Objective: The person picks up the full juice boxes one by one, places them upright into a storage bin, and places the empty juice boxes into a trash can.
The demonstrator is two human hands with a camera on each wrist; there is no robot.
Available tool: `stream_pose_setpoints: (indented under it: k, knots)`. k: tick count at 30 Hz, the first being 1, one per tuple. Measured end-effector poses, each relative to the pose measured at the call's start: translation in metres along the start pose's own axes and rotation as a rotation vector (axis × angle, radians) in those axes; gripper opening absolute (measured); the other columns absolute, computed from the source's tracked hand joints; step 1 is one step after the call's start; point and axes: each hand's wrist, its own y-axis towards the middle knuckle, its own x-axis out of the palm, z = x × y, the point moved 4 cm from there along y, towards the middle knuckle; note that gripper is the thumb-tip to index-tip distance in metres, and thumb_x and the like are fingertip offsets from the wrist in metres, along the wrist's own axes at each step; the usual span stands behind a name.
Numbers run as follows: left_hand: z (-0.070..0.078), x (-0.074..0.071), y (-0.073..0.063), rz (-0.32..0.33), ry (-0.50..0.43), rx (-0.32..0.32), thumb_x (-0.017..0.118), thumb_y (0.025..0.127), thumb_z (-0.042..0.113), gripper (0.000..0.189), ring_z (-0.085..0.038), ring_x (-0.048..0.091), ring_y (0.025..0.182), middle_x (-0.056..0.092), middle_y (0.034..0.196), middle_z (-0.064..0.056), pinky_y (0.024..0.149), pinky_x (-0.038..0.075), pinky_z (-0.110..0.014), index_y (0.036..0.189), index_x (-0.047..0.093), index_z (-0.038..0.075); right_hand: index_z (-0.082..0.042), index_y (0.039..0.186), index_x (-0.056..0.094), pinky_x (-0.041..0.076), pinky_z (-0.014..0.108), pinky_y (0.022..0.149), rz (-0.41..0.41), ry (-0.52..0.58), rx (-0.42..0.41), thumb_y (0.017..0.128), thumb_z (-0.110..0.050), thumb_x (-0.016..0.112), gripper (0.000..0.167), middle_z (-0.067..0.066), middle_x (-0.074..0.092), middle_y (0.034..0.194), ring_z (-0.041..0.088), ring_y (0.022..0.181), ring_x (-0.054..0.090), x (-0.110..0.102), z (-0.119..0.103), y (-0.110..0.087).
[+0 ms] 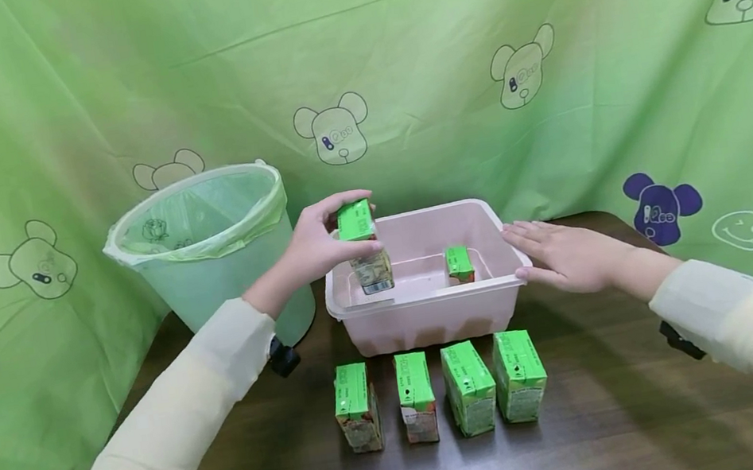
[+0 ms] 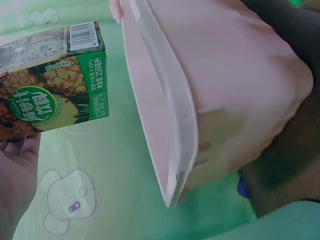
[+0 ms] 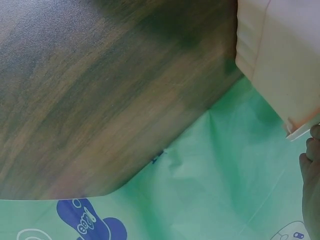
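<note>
My left hand (image 1: 322, 238) grips a green-topped juice carton (image 1: 371, 268) over the left part of a pink plastic bin (image 1: 431, 315). Pineapples and a 250 ml label show on this carton (image 2: 55, 85) in the left wrist view. Another juice carton (image 1: 458, 264) stands inside the bin toward the right. With fingers straight, my right hand (image 1: 567, 252) rests on the bin's right rim. In front of the bin stand several more cartons in a row, among them a left one (image 1: 356, 406) and a right one (image 1: 520, 375).
A pale green trash can (image 1: 230, 275) with a liner bag stands left of the bin. The dark wooden table (image 1: 611, 411) carries the bin and cartons. Behind hangs a green curtain (image 1: 405, 30) with bear faces.
</note>
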Motion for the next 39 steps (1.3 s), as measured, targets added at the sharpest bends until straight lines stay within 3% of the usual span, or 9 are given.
stream_pose_setpoints:
  k: [8,16,24,39]
  knots:
    - [-0.012,0.024,0.028,-0.071,-0.018,-0.022,0.084,0.074,0.006,0.064,-0.023,0.062,0.085,0.064,0.112,-0.007,0.072,0.056,-0.033,0.133,0.058,0.009,0.008,0.146,0.033,0.026,0.051,0.112,0.003,0.005,0.007,0.102,-0.038,0.048,0.065,0.025,0.032,0.151,0.042,0.139,0.028,-0.002,-0.001,-0.002]
    - [-0.026,0.046,0.045,-0.152,0.019,-0.061,0.086,0.074,0.013,0.068,-0.022,0.062,0.083,0.063,0.101,-0.011,0.072,0.056,-0.033,0.135,0.056,0.010,0.008,0.146,0.033,0.027,0.053,0.111,0.001,0.010,0.011,0.102,-0.038,0.047,0.065,0.025,0.032,0.151,0.041,0.139,0.028,0.000,-0.001,-0.003]
    - [-0.039,0.063,0.052,-0.186,0.159,-0.073,0.086,0.075,0.024,0.068,-0.016,0.057,0.080,0.061,0.102,-0.006,0.072,0.052,-0.028,0.135,0.056,0.013,0.007,0.147,0.031,0.025,0.052,0.112,-0.015,0.002,0.020,0.103,-0.040,0.045,0.066,0.023,0.030,0.153,0.040,0.140,0.026,0.000,0.000,-0.003]
    - [-0.058,0.075,0.056,-0.265,0.194,-0.127,0.086,0.075,0.025,0.075,-0.015,0.057,0.077,0.060,0.100,-0.008,0.069,0.051,-0.027,0.140,0.052,0.008,0.009,0.146,0.032,0.026,0.053,0.112,-0.016,-0.007,0.012,0.102,-0.038,0.046,0.066,0.025,0.031,0.152,0.041,0.140,0.027,-0.002,-0.003,-0.002]
